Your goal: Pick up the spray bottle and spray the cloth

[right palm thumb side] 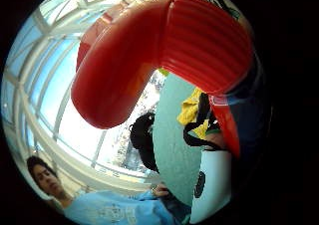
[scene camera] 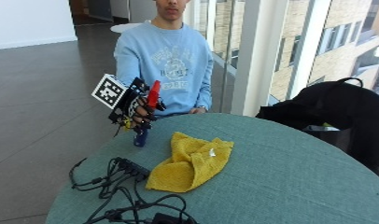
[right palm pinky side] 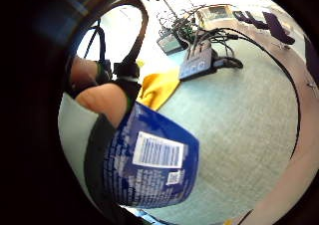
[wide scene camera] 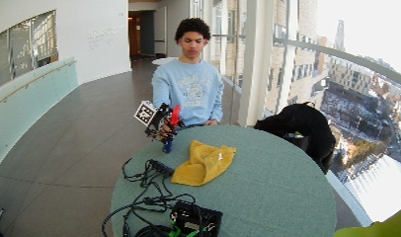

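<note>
The gloved right hand (scene camera: 135,108) has its grip clamped on the spray bottle (scene camera: 143,123), raised above the desk (scene camera: 289,168); the yellow cloth (scene camera: 191,161) lies just beside and below.

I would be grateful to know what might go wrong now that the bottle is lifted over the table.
The gloved right hand holds the spray bottle above the table edge, beside the yellow cloth; spraying from there may miss it. Mist could also reach the cables lying close to the cloth.

no readable text; spray bottle (right palm pinky side: 149,160) label print and sweatshirt (scene camera: 168,58) graphic illegible.
</note>
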`<state>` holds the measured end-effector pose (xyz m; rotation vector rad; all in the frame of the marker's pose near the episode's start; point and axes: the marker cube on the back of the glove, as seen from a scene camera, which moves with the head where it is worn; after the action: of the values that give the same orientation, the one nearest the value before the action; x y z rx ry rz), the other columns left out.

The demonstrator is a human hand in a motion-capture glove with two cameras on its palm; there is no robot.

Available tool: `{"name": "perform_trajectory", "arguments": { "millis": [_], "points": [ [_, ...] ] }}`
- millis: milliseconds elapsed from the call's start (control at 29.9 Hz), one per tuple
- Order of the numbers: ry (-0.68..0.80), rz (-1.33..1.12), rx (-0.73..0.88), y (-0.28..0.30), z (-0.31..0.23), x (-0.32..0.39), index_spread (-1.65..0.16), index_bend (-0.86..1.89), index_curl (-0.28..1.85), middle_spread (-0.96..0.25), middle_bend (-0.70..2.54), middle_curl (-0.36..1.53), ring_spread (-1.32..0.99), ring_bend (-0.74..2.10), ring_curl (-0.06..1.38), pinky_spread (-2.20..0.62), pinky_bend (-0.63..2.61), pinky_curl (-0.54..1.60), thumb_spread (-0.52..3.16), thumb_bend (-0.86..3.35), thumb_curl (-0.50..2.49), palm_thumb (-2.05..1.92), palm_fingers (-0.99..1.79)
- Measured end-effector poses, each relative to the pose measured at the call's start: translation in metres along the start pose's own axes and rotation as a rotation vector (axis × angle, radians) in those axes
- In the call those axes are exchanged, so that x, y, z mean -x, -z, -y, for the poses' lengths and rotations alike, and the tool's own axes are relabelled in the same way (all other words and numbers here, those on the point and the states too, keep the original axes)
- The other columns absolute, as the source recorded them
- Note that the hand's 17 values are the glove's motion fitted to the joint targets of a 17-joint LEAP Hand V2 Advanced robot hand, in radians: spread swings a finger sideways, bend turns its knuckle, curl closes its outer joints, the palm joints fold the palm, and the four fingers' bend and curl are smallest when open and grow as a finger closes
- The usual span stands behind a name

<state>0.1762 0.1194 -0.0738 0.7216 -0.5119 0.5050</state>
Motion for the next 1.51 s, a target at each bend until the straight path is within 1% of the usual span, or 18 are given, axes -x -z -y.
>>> {"name": "perform_trajectory", "arguments": {
  "millis": [167, 335, 402, 468, 535, 636, 736, 870, 1138, 1338, 1506],
  "points": [
    [0.045, 0.002, 0.066, 0.006, 0.009, 0.011, -0.25, 0.12, 0.32, -0.12, 0.43, 0.47, -0.08, 0.54, 0.4, 0.24, 0.18, 0.3, 0.81, 0.01, 0.5, 0.99, 1.05],
    [0.178, -0.035, 0.3, 0.021, 0.003, 0.014, -0.24, 0.12, 0.32, -0.12, 0.43, 0.47, -0.08, 0.54, 0.4, 0.23, 0.18, 0.3, 0.81, -0.02, 0.52, 0.98, 1.07],
    [0.146, -0.06, 0.308, 0.02, 0.007, 0.02, -0.24, 0.13, 0.32, -0.11, 0.43, 0.48, -0.08, 0.53, 0.4, 0.22, 0.18, 0.3, 0.83, -0.02, 0.52, 0.98, 1.07],
    [0.094, -0.075, 0.264, 0.016, 0.016, 0.027, -0.24, 0.14, 0.33, -0.11, 0.43, 0.48, -0.08, 0.51, 0.4, 0.22, 0.18, 0.3, 0.85, -0.03, 0.51, 0.97, 1.07],
    [0.072, -0.081, 0.252, 0.013, 0.027, 0.033, -0.24, 0.13, 0.33, -0.1, 0.43, 0.48, -0.07, 0.5, 0.4, 0.21, 0.18, 0.3, 0.87, -0.03, 0.51, 0.95, 1.08],
    [0.085, -0.081, 0.341, 0.017, 0.037, 0.039, -0.24, 0.12, 0.32, -0.1, 0.42, 0.48, -0.07, 0.5, 0.39, 0.19, 0.2, 0.31, 0.89, -0.03, 0.5, 0.94, 1.09],
    [0.062, -0.099, 0.44, 0.023, 0.05, 0.048, -0.24, 0.11, 0.32, -0.1, 0.41, 0.47, -0.07, 0.5, 0.39, 0.18, 0.2, 0.32, 0.9, -0.03, 0.5, 0.93, 1.11],
    [0.075, -0.144, 0.493, 0.028, 0.058, 0.055, -0.23, 0.1, 0.31, -0.1, 0.39, 0.47, -0.07, 0.52, 0.4, 0.16, 0.23, 0.33, 0.89, -0.02, 0.52, 0.94, 1.12],
    [0.004, -0.151, 0.594, 0.03, 0.044, 0.051, -0.21, 0.1, 0.3, -0.09, 0.38, 0.47, -0.07, 0.58, 0.41, 0.13, 0.26, 0.35, 0.82, -0.01, 0.56, 0.99, 1.16],
    [0.013, -0.238, 0.64, 0.02, 0.03, 0.038, -0.2, 0.11, 0.3, -0.09, 0.39, 0.48, -0.06, 0.6, 0.41, 0.12, 0.28, 0.36, 0.77, -0.02, 0.58, 1.01, 1.17],
    [0.003, -0.222, 0.657, 0.01, 0.027, 0.035, -0.2, 0.12, 0.31, -0.08, 0.4, 0.48, -0.06, 0.6, 0.41, 0.12, 0.29, 0.36, 0.73, -0.02, 0.6, 1.02, 1.17]
  ]
}}
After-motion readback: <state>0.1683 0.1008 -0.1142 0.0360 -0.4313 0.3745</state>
